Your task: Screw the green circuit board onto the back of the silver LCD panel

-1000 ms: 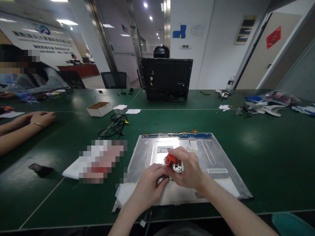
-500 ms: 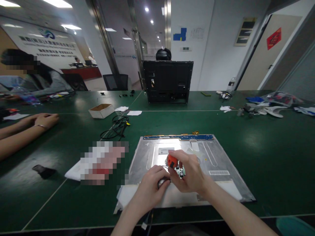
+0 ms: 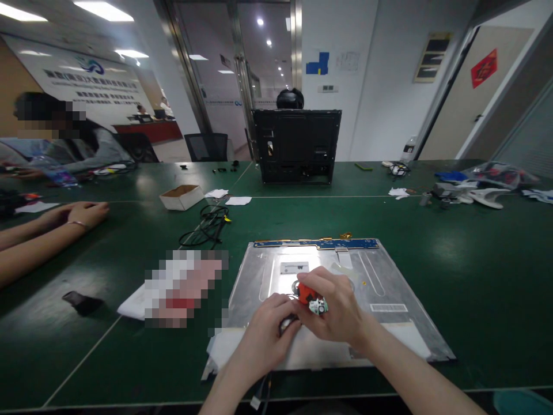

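My right hand (image 3: 339,305) is closed around a screwdriver with an orange-and-black handle (image 3: 306,293), its shaft hidden. Just beneath it a small green circuit board (image 3: 318,307) shows between my hands. My left hand (image 3: 270,328) is curled with thumb and fingers pinched on dark cable (image 3: 287,324) beside the board. Both hands are over the back of a flat metal display panel (image 3: 246,291) that lies on the table, with a blue circuit strip (image 3: 317,244) along its far edge. Wires with a white connector (image 3: 256,402) hang below my left wrist.
A black monitor casing (image 3: 298,147) stands upright across the green table (image 3: 488,276). To the left are a coiled black cable (image 3: 205,227), an open box (image 3: 181,199), a partly blurred packet (image 3: 133,302) and a black object (image 3: 82,302). Another person's hands (image 3: 88,214) rest at the left.
The view has shifted slightly, so everything sits a little lower and further right. The screwdriver handle appears slightly lower between my fingers. Both hands keep nearly the same grip.
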The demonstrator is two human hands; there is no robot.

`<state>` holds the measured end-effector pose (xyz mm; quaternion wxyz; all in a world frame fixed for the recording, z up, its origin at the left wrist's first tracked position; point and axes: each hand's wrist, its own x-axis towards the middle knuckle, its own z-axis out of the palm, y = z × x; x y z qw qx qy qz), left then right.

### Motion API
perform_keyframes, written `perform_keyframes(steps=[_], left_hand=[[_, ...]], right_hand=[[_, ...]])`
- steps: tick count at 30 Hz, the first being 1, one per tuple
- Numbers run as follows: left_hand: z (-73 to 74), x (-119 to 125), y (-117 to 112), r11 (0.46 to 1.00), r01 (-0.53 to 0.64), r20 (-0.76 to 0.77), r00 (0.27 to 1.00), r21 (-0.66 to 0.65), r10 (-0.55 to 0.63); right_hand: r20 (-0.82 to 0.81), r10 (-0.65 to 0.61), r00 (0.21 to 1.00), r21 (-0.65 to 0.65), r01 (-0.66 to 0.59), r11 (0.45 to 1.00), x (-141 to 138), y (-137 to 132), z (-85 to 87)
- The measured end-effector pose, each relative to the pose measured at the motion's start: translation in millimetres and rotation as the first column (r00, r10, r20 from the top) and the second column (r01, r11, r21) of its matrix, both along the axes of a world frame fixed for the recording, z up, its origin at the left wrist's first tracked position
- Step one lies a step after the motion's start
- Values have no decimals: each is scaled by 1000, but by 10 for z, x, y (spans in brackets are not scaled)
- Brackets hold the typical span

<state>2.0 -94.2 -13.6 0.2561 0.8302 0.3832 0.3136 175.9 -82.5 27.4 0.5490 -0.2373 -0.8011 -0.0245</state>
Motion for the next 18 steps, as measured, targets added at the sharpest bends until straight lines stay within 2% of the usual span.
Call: perform_keyframes(steps=[10, 18], left_hand=[[15, -1, -2, 999, 19, 3, 1000, -33, -19], [69, 1, -15, 999, 15, -21, 1000, -48, -16]], right_hand=[[-26, 66, 997, -20, -66, 998, 3, -14, 42], [-13, 37, 999, -52, -37, 998, 14, -12, 15]])
